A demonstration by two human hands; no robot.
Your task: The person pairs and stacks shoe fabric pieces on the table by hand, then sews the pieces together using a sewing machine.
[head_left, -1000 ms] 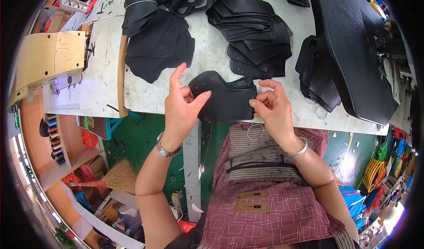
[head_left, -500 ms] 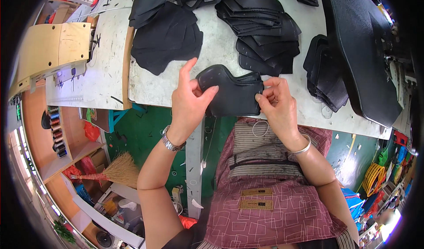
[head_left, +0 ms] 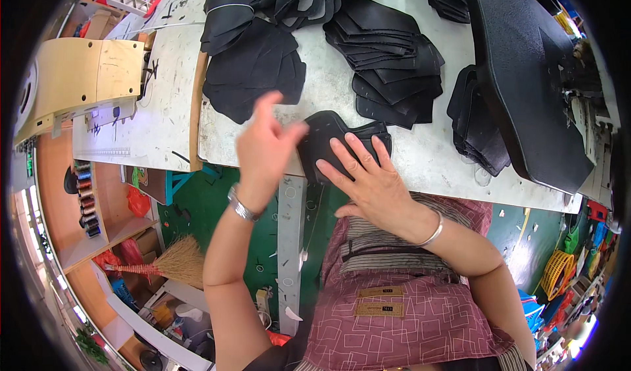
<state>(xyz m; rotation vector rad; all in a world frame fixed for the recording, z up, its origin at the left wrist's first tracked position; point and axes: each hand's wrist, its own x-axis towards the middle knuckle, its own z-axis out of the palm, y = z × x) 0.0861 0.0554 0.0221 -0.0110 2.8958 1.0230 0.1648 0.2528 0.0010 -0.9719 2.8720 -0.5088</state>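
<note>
A black leather-like piece (head_left: 319, 137) with a curved, notched upper edge lies at the near edge of the white worktable (head_left: 323, 85). My right hand (head_left: 378, 190) rests flat on it, fingers spread. Just left of the piece, my left hand (head_left: 263, 147) is blurred by motion, thumb and index finger apart, with nothing visible between them. Fanned stacks of similar black pieces lie beyond my hands: a left stack (head_left: 253, 72) and a middle stack (head_left: 401, 65). A smaller stack (head_left: 473, 124) sits to the right.
A large black machine body (head_left: 519, 62) borders the right side. At left stands a cream-coloured machine (head_left: 98, 75) on another table. Below are thread spools (head_left: 85, 197), a straw broom (head_left: 177, 258) and a table leg (head_left: 289, 239). A yellow basket (head_left: 557, 271) is at far right.
My left hand has let go of the black piece and moved left. My right hand has gone from pinching its right edge to lying flat on it, and the piece now rests on the table.
</note>
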